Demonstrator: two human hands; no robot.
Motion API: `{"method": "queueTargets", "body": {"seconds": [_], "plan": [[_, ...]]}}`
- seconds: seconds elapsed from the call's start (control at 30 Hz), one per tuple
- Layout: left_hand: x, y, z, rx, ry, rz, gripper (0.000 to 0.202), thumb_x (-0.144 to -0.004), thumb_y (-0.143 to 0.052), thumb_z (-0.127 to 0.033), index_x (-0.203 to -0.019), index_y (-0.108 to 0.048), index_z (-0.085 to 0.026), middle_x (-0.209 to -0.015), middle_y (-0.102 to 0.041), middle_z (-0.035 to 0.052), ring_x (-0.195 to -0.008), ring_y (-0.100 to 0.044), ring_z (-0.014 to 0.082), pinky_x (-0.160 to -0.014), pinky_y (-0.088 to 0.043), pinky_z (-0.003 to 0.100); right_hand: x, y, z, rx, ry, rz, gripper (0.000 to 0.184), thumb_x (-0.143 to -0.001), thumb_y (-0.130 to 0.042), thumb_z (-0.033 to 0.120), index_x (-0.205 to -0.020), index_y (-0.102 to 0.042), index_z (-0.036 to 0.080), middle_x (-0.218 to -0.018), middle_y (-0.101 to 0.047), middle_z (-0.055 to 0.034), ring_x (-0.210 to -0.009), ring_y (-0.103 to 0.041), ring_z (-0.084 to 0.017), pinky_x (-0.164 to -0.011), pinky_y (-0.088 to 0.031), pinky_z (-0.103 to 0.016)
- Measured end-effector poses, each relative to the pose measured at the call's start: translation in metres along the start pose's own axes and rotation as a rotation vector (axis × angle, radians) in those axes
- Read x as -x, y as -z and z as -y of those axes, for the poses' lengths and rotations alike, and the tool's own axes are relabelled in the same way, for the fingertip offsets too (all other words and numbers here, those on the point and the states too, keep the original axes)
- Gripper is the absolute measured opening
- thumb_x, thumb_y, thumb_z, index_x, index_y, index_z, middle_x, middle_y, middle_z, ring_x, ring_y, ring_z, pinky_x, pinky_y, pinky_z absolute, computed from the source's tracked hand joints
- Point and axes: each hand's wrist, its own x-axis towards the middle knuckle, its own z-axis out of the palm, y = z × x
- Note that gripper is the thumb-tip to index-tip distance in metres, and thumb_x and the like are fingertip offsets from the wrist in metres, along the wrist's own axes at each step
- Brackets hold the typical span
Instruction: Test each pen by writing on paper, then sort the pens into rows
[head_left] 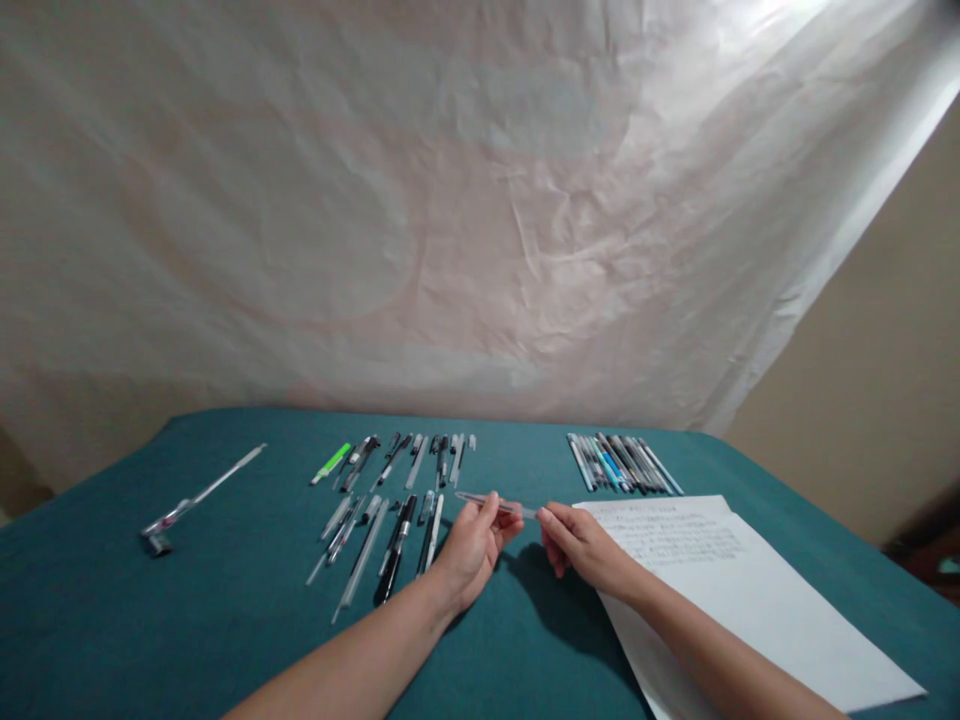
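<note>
Left hand point(480, 540) and right hand point(581, 540) pinch a clear tube point(475, 498). Pens point(395, 553) crowd the grip's left; paper point(787, 620) lies right, beneath a forearm point(697, 630).

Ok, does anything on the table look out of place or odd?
One thing: a long, thin clear piece lies slantwise at the far left, with a small dark object by its near end. It looks odd because it sits well apart from the grouped pens. I see no spill.
</note>
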Motion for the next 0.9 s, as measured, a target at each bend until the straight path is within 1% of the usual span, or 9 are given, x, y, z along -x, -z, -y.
{"method": "queueTargets", "body": {"seconds": [0.17, 0.27, 0.33, 0.43, 0.57, 0.63, 0.73, 0.83, 0.9], "plan": [[0.002, -0.002, -0.003, 0.0, -0.003, -0.004, 0.009, -0.081, -0.051, -0.02, -0.077, -0.049, -0.013, -0.076, -0.06, 0.0047, -0.068, -0.058, 0.0088, -0.068, -0.049, 0.021, -0.003, 0.0, 0.001, -0.29, -0.112, 0.117, 0.047, -0.084, -0.027, 0.052, -0.063, -0.046, 0.016, -0.048, -0.051, 0.0017, -0.04, -0.05, -0.009, -0.04, -0.035, -0.018], [0.005, -0.004, -0.003, -0.01, 0.036, 0.013, 0.013, -0.08, -0.052, -0.025, -0.079, -0.049, -0.013, -0.073, -0.059, 0.0031, -0.063, -0.057, 0.0071, -0.063, -0.049, 0.019, -0.006, 0.006, 0.001, -0.303, -0.089, 0.079, 0.048, -0.085, -0.023, 0.05, -0.066, -0.049, 0.015, -0.052, -0.053, -0.0004, -0.043, -0.05, -0.01, -0.042, -0.037, -0.02], [0.009, -0.006, -0.001, -0.049, 0.086, 0.072, 0.019, -0.079, -0.052, -0.031, -0.081, -0.05, -0.013, -0.067, -0.056, 0.0004, -0.055, -0.053, 0.0051, -0.054, -0.047, 0.016, -0.005, 0.009, 0.003, -0.203, 0.022, -0.007, 0.039, -0.086, -0.028, 0.044, -0.082, -0.052, 0.015, -0.06, -0.055, -0.0005, -0.048, -0.051, -0.01, -0.045, -0.04, -0.02], [0.014, -0.009, 0.005, -0.182, 0.154, 0.215, 0.027, -0.078, -0.052, -0.04, -0.078, -0.05, -0.013, -0.055, -0.051, -0.0031, -0.041, -0.044, 0.0034, -0.041, -0.04, 0.014, -0.001, 0.01, 0.009, 0.091, 0.244, -0.053, 0.029, -0.085, -0.037, 0.027, -0.112, -0.044, 0.02, -0.079, -0.058, -0.002, -0.062, -0.054, -0.011, -0.058, -0.043, -0.022], [0.018, -0.013, 0.012, -0.405, 0.171, 0.282, 0.033, -0.075, -0.051, -0.046, -0.077, -0.048, -0.013, -0.045, -0.046, -0.005, -0.036, -0.041, 0.0057, -0.038, -0.038, 0.017, 0.005, 0.005, 0.016, 0.464, 0.364, 0.013, 0.037, -0.08, -0.038, 0.01, -0.112, -0.049, 0.024, -0.091, -0.058, -0.0036, -0.079, -0.055, -0.013, -0.07, -0.042, -0.023], [0.018, -0.014, 0.013, -0.469, 0.153, 0.292, 0.034, -0.076, -0.049, -0.048, -0.079, -0.048, -0.014, -0.048, -0.048, -0.0042, -0.038, -0.043, 0.0067, -0.04, -0.04, 0.019, 0.004, 0.005, 0.016, 0.546, 0.357, 0.005, 0.035, -0.079, -0.041, 0.009, -0.109, -0.051, 0.022, -0.09, -0.059, -0.0038, -0.081, -0.056, -0.014, -0.07, -0.042, -0.022], [0.021, -0.018, 0.011, -0.58, 0.078, 0.341, 0.038, -0.08, -0.039, -0.051, -0.077, -0.049, -0.014, -0.059, -0.053, 0.0002, -0.049, -0.05, 0.0102, -0.05, -0.045, 0.025, 0.0, 0.014, 0.016, 0.594, 0.337, -0.093, 0.029, -0.078, -0.045, 0.013, -0.106, -0.053, 0.021, -0.09, -0.06, -0.0043, -0.081, -0.056, -0.014, -0.071, -0.042, -0.023], [0.03, -0.024, 0.006, -0.853, -0.142, 0.447, 0.04, -0.084, -0.032, -0.046, -0.083, -0.056, -0.014, -0.08, -0.059, 0.0059, -0.074, -0.056, 0.0156, -0.072, -0.044, 0.03, 0.0, 0.034, 0.013, 0.518, 0.318, -0.251, 0.022, -0.082, -0.044, 0.022, -0.1, -0.056, 0.021, -0.091, -0.062, -0.0051, -0.079, -0.057, -0.014, -0.07, -0.043, -0.024], [0.039, -0.028, 0.002, -1.09, -0.301, 0.58, 0.036, -0.085, -0.033, -0.042, -0.095, -0.058, -0.017, -0.097, -0.059, 0.0075, -0.093, -0.052, 0.0183, -0.086, -0.038, 0.032, 0.005, 0.05, 0.008, 0.428, 0.277, -0.323, 0.023, -0.084, -0.042, 0.03, -0.098, -0.058, 0.02, -0.086, -0.063, -0.0053, -0.076, -0.058, -0.014, -0.068, -0.044, -0.025]]}}
